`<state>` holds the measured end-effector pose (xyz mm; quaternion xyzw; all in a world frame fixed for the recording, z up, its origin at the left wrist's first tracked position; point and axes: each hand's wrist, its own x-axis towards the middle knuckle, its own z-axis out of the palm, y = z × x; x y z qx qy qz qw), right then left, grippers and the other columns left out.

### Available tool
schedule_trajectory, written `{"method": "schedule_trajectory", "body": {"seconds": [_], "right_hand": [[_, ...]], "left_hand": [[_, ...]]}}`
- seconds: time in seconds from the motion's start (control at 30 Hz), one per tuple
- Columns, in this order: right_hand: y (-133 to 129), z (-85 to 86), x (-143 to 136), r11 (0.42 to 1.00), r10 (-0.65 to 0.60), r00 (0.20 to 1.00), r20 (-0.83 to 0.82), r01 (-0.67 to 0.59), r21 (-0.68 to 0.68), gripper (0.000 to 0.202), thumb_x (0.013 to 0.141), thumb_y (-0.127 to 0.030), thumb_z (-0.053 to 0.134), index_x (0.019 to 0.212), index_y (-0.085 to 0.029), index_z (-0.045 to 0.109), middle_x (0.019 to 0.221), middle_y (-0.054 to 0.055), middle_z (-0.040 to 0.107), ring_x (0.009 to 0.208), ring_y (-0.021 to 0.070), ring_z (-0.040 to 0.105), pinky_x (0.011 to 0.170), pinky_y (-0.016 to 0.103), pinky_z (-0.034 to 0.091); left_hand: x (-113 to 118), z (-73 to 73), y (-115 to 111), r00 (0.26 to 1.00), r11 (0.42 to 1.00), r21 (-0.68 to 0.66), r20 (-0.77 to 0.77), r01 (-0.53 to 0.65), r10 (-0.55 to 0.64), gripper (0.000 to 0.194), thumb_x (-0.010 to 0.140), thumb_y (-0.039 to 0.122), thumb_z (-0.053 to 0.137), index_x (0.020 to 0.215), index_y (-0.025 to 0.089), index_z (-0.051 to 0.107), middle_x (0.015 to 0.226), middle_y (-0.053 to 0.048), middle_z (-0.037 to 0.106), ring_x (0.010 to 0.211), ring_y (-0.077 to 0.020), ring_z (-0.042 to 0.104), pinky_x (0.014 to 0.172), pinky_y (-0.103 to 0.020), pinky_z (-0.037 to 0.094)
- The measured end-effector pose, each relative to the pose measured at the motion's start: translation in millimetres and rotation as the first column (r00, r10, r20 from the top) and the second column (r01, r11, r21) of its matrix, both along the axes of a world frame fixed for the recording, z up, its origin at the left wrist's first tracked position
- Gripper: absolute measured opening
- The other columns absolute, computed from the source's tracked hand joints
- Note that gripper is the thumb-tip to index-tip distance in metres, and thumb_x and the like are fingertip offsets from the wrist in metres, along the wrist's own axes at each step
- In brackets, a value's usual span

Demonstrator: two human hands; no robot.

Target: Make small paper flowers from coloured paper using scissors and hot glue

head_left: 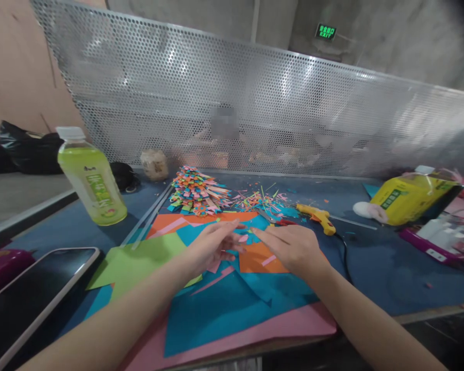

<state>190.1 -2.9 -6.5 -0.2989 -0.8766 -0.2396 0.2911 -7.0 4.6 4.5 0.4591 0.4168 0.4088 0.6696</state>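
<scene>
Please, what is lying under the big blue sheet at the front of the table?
Pink paper shows past the edge of the blue sheet. Anything else underneath is covered.

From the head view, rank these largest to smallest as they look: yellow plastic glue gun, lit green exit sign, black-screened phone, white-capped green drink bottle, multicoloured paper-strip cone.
1. Phone, enlarged by nearness
2. Drink bottle
3. Paper-strip cone
4. Glue gun
5. Exit sign
</scene>
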Motion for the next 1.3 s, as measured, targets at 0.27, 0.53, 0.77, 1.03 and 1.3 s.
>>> {"method": "schedule_trajectory", "body": {"seconds": [0.27,0.53,0.77,1.03,1.3], "right_hand": [[1,0.8,-4,0.999,-0.045,0.997,0.06,0.044,0.02,0.032,0.075,-0.028,0.061,0.105,-0.017,0.061,0.072,0.002,0.066,0.059,0.0117,0.056,0.05,0.023,0.033],[18,-4.3,-7,0.863,-0.262,0.912,-0.314,0.077,-0.499,0.016,0.077,-0.029,0.052,0.071,-0.019,0.064,0.057,-0.001,0.06,0.05,0.0092,0.051,0.047,0.019,0.031],[26,-8.2,-2,0.646,-0.349,0.873,-0.34,-0.038,-0.762,0.035,0.081,-0.043,0.042,0.063,-0.017,0.058,0.047,-0.002,0.057,0.037,0.0079,0.045,0.04,0.019,0.029],[24,-3.3,2,0.748,-0.367,0.926,-0.085,0.239,-0.619,0.024,0.08,-0.024,0.044,0.072,-0.021,0.066,0.065,0.002,0.067,0.059,0.0139,0.059,0.048,0.021,0.031],[19,2.2,4,0.743,-0.214,0.972,-0.098,0.097,-0.662,0.028,0.081,-0.023,0.043,0.096,-0.025,0.066,0.087,0.001,0.07,0.074,0.0149,0.062,0.062,0.022,0.04]], "left_hand": [[-2,1.7,-2,0.983,0.983,0.08,-0.087,0.166,-0.159,0.047,0.059,0.024,0.072,0.101,0.016,0.052,0.07,0.0,0.063,0.064,-0.0116,0.06,0.054,-0.022,0.046],[-8,-11.7,11,0.91,0.882,0.437,-0.413,0.176,0.023,0.038,0.062,0.02,0.066,0.097,0.015,0.052,0.063,0.0,0.065,0.061,-0.0128,0.061,0.058,-0.023,0.046],[-18,-10.4,21,0.876,0.834,0.548,-0.432,0.067,0.214,0.03,0.073,0.032,0.052,0.097,0.015,0.05,0.075,-0.005,0.069,0.073,-0.0186,0.065,0.062,-0.029,0.05],[-43,-3.8,40,0.711,0.711,0.703,-0.49,-0.02,0.505,0.03,0.072,0.031,0.052,0.098,0.017,0.052,0.083,-0.006,0.068,0.085,-0.0204,0.064,0.072,-0.031,0.049],[-52,-2.0,45,0.492,0.66,0.735,-0.636,0.153,0.594,0.025,0.071,0.022,0.049,0.095,0.02,0.057,0.086,-0.003,0.069,0.084,-0.0198,0.063,0.075,-0.029,0.047]]}}
